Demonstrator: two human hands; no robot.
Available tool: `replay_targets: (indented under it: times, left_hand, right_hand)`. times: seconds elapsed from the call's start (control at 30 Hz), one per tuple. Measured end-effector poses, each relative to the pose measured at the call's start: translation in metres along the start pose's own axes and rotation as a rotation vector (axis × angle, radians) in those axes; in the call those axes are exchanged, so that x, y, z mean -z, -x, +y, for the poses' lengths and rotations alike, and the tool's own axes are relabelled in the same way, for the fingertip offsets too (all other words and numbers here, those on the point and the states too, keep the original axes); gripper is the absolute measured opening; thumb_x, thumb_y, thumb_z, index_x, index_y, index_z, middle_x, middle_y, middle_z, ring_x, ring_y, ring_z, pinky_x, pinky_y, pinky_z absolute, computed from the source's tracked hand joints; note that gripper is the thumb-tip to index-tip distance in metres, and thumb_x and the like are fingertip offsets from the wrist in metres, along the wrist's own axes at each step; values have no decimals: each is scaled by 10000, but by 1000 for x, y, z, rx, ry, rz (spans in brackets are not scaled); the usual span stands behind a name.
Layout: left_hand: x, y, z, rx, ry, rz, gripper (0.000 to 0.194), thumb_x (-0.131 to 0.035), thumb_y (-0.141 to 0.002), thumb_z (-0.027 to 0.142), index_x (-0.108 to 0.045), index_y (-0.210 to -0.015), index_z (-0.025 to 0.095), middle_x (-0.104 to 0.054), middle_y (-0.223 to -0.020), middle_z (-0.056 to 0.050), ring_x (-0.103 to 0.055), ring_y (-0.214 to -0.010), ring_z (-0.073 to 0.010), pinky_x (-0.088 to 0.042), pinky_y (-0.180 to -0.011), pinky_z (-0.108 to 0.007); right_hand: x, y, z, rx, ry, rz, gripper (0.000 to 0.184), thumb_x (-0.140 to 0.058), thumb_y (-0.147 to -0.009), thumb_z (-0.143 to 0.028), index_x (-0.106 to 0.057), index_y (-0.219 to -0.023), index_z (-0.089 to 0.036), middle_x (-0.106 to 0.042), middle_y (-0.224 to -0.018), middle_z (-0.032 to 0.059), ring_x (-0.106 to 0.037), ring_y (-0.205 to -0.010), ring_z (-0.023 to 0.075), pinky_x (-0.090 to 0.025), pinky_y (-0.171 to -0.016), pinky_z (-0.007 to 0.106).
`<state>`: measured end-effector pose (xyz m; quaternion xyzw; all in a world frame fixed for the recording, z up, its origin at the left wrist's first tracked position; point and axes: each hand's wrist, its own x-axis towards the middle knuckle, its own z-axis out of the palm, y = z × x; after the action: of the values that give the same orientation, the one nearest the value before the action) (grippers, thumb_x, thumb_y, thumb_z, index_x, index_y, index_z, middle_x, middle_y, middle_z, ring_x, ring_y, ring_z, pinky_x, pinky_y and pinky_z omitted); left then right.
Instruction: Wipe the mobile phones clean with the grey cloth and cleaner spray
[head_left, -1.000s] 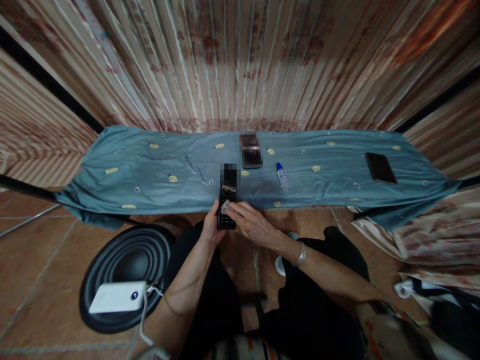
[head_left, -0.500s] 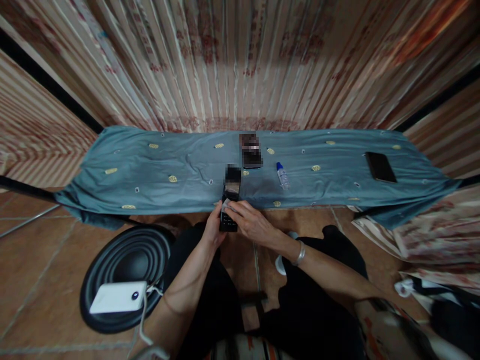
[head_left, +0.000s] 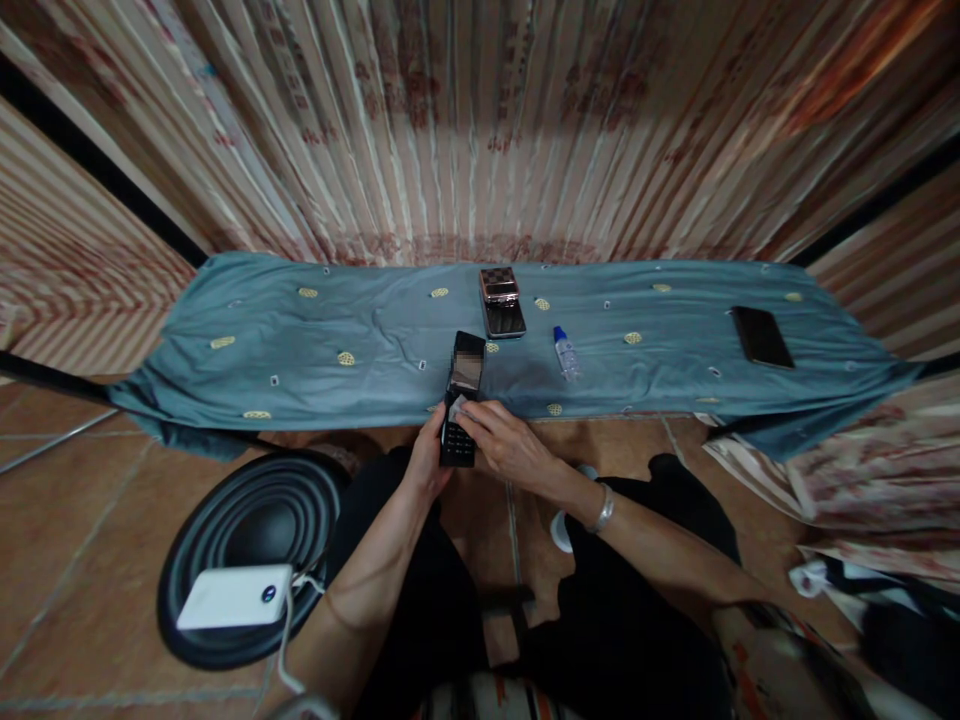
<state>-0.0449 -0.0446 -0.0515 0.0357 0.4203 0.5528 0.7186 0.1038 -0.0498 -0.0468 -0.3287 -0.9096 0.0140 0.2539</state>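
Observation:
My left hand [head_left: 427, 462] is wrapped round the lower half of an open black flip phone [head_left: 459, 403], held upright at the near edge of the blue-grey cloth [head_left: 315, 340]. My right hand [head_left: 504, 442] pinches a small white wipe [head_left: 460, 408] and presses it against the phone just above the keypad. A silver bangle [head_left: 600, 510] sits on my right wrist. A second flip phone [head_left: 502, 301] lies open on the cloth behind. A small clear bottle with a blue cap [head_left: 565, 351] lies to its right.
A dark smartphone [head_left: 761, 336] lies flat at the cloth's right end. On the tiled floor at left a round black speaker cone [head_left: 247, 520] carries a white power bank [head_left: 234, 596] with a cable. Striped curtains hang behind. Patterned fabric is piled at right.
My right hand has slid the wipe up the phone's face, from the keypad area towards the hinge. The phone has tilted slightly. My left hand keeps its grip.

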Motion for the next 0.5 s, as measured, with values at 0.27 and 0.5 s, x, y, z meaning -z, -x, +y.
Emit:
replay_targets:
  times: [0.27,0.5]
  left_hand:
    - [-8,9,-7,16,-53,-15,232,-510,-941,209,-714,-897,109,-743,-853,-61,-702,-790,-147,-545,-783,-249]
    - [-10,10,-1,34,-50,-51,268,-469,-965,244,-691,-900,109,-724,-794,-75,-709,-748,-171,-573,-767,-306]
  right_hand:
    - [-2,-3,9,-61,40,34,448,-427,-893,-23,-578,-1312,-81,-604,-1284,181,-556,-1189,273,-516,-1035,467]
    - [3,-2,16,-120,-14,-20,484,-499,-845,-13,-569,-1323,-47,-586,-1307,225,-546,-1210,296,-487,-1057,486]
